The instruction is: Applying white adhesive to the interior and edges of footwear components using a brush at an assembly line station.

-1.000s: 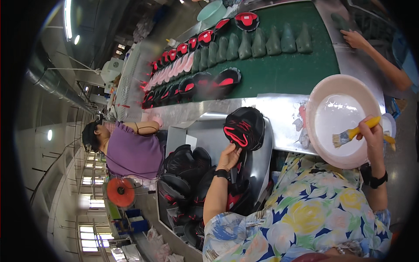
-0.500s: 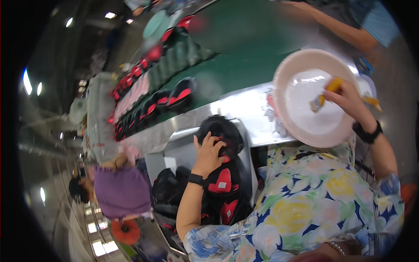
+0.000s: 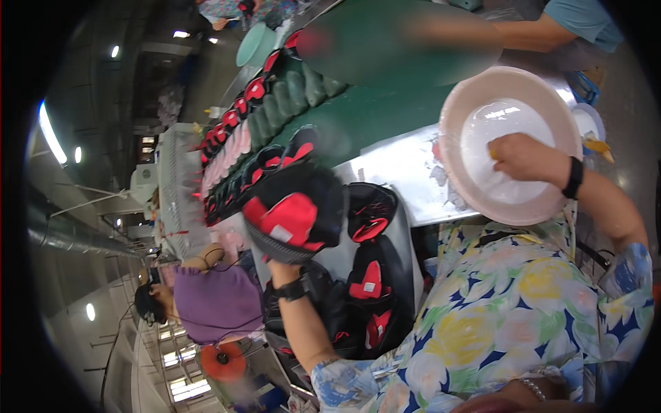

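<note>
My left hand (image 3: 279,267) holds up a black shoe upper (image 3: 292,210) with a red lining and a pale label. Most of its fingers are hidden behind the upper. Inside a pale pink basin (image 3: 451,175) of white liquid (image 3: 499,124), my right hand (image 3: 525,158) is closed around a yellow-handled brush (image 3: 493,153); only a bit of yellow shows. Below the raised upper, a grey tray (image 3: 407,275) contains several more black and red uppers (image 3: 368,282).
Rows of black and red shoe uppers and grey-green pieces (image 3: 296,89) lie on the green conveyor belt (image 3: 379,110). Across it reaches another person's arm (image 3: 537,36). A person in purple (image 3: 217,303) is at the left. A small white bowl (image 3: 591,122) stands beyond the basin.
My left hand has lifted a shoe upper from the tray and moved it left, toward the belt. My right hand has lowered into the basin, and the brush's bristles no longer show.
</note>
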The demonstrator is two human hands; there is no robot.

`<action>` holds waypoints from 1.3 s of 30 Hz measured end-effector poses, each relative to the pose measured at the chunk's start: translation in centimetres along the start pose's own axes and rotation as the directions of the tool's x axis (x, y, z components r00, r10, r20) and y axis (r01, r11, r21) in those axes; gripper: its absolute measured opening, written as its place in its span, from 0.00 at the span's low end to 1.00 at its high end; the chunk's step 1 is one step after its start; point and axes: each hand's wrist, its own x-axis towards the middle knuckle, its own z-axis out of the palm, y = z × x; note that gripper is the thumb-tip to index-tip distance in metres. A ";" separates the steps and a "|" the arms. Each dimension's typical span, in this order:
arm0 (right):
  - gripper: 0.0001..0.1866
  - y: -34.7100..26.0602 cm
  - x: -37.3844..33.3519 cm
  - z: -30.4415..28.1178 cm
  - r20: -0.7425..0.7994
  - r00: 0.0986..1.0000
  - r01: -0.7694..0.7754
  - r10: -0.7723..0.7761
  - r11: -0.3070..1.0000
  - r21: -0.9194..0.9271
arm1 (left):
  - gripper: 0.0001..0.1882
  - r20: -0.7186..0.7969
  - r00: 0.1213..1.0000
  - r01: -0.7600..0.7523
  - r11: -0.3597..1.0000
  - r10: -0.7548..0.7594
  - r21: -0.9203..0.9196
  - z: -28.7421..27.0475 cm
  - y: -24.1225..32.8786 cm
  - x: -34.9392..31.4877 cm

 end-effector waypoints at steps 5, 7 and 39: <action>0.10 1.9 -0.9 -4.7 -0.239 0.947 -0.183 0.213 0.973 0.141 | 0.19 0.044 0.992 -0.122 0.993 0.122 0.006 6.5 1.1 2.1; 0.14 2.7 -0.5 -5.1 -0.202 0.964 -0.094 0.175 0.930 0.355 | 0.19 0.100 0.976 -0.194 0.981 0.195 -0.021 11.2 2.3 3.6; 0.14 -4.4 1.1 -6.6 -0.545 0.753 0.141 0.368 0.719 0.681 | 0.17 0.093 0.818 -0.567 0.823 0.568 -0.044 29.5 4.6 4.0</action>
